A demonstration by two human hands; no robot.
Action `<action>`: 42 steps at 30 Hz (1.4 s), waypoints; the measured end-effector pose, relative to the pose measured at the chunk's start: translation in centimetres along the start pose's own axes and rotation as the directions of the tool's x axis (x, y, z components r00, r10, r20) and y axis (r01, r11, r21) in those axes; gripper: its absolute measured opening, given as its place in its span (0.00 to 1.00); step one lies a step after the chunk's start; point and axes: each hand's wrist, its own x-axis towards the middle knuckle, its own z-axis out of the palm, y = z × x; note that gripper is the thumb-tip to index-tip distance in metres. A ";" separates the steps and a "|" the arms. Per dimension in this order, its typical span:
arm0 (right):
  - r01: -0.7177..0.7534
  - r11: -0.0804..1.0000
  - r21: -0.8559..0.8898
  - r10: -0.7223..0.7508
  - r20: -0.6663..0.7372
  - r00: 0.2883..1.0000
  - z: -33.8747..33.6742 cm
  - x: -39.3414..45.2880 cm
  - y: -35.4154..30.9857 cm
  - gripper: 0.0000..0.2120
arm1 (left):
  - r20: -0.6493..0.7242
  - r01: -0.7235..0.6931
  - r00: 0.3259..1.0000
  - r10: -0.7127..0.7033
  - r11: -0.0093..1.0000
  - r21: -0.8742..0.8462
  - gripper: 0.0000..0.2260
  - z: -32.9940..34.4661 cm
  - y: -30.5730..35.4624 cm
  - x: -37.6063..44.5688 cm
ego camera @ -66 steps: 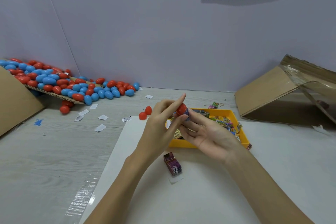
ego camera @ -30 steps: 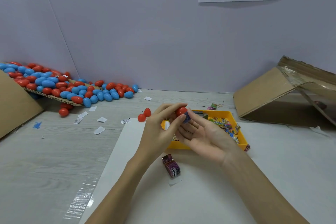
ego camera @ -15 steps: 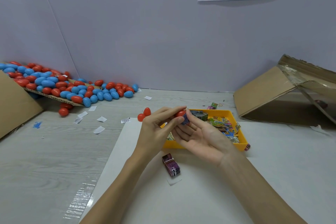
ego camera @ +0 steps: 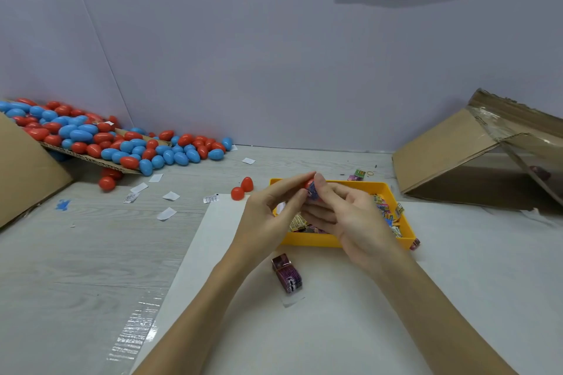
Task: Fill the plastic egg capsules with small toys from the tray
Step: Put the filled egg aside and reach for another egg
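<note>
Red egg capsule was held up over the near-left part of the yellow tray, with a small purple-blue toy at its open side, partly hidden by fingers. Left hand pinched the capsule from the left between fingertips and thumb; right hand gripped the toy/capsule from the right, thumb on top, other fingers curled beneath. Couldn't tell whether the toy was fully seated inside. Tray sat on a white sheet and held a heap of small colourful packets. A purple wrapped toy lay on the sheet just in front of the tray, apart from both hands. Two red capsule halves stood on the table left of the tray, near the sheet's corner. Far left: pile of red and blue eggs spread across a cardboard flap, one red egg off on the table below it. White paper scraps scattered between pile and sheet. Tipped cardboard box at right, behind the tray.
</note>
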 end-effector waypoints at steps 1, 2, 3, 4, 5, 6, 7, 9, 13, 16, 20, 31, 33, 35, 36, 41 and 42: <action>0.098 0.987 -0.131 -0.104 -0.037 0.994 -0.2 0.0 0.1 0.15 | 0.009 0.005 1.000 -0.005 1.000 0.025 0.15 0.0 0.0 0.0; 0.178 0.956 -0.231 -0.194 -0.049 0.980 -0.4 0.0 0.1 0.12 | 0.008 0.000 1.000 -0.001 0.999 0.051 0.16 0.0 0.0 0.1; 0.231 0.927 -0.294 -0.253 -0.038 0.967 -0.5 0.0 0.2 0.10 | 0.001 -0.016 1.000 0.016 0.997 0.081 0.16 -0.2 0.0 0.1; 0.260 0.911 -0.319 -0.279 -0.016 0.960 -0.6 0.0 0.3 0.10 | -0.007 -0.038 0.999 0.039 0.993 0.112 0.17 -0.3 0.0 0.2; 0.271 0.908 -0.320 -0.283 0.009 0.959 -0.6 0.1 0.4 0.11 | -0.014 -0.055 0.998 0.057 0.990 0.131 0.18 -0.4 0.0 0.2; 0.278 0.904 -0.324 -0.283 0.031 0.959 -0.6 0.1 0.4 0.13 | -0.024 -0.059 0.998 0.063 0.989 0.134 0.18 -0.5 0.0 0.2; 0.287 0.896 -0.339 -0.289 0.045 0.956 -0.5 0.1 0.4 0.15 | -0.037 -0.052 0.998 0.057 0.991 0.123 0.18 -0.5 0.1 0.2; 0.304 0.883 -0.358 -0.304 0.057 0.951 -0.4 0.1 0.5 0.18 | -0.071 -0.017 0.997 0.023 0.997 0.082 0.16 -0.4 0.2 0.2; 0.321 0.884 -0.338 -0.314 0.078 0.946 -0.1 0.0 0.6 0.19 | -0.144 0.052 0.988 -0.053 0.999 -0.015 0.11 -0.3 0.8 0.2; 0.326 0.886 -0.330 -0.314 0.091 0.945 0.0 0.0 0.7 0.19 | -0.193 0.094 0.976 -0.105 0.993 -0.065 0.13 -0.3 0.9 0.2; 0.289 0.950 -0.116 -0.285 0.049 0.957 0.2 0.2 0.8 0.14 | -0.195 0.089 0.975 -0.109 0.990 -0.111 0.13 -0.7 0.9 0.4; 0.153 0.977 0.148 -0.151 -0.026 0.988 0.7 0.2 1.1 0.17 | -0.193 0.100 0.973 -0.125 0.986 -0.134 0.14 0.4 1.0 0.0; 0.159 0.975 0.158 -0.154 -0.041 0.987 0.9 0.1 1.2 0.17 | -0.190 0.142 0.965 -0.182 0.967 -0.210 0.15 0.4 1.1 0.1; 0.170 0.973 0.159 -0.162 -0.062 0.985 1.0 -0.1 1.2 0.16 | -0.189 0.158 0.959 -0.209 0.955 -0.251 0.16 0.4 1.1 0.1; 0.172 0.972 0.162 -0.163 -0.069 0.984 1.1 -0.1 1.2 0.15 | -0.193 0.161 0.957 -0.217 0.950 -0.269 0.17 0.4 1.0 0.1; 0.168 0.962 0.214 -0.160 -0.051 0.986 2.0 -0.6 1.1 0.12 | -0.237 0.180 0.926 -0.294 0.895 -0.409 0.16 0.6 1.1 0.2; 0.189 0.963 0.193 -0.176 -0.085 0.981 2.2 -0.7 1.1 0.11 | -0.240 0.191 0.919 -0.312 0.887 -0.421 0.16 0.6 1.1 0.3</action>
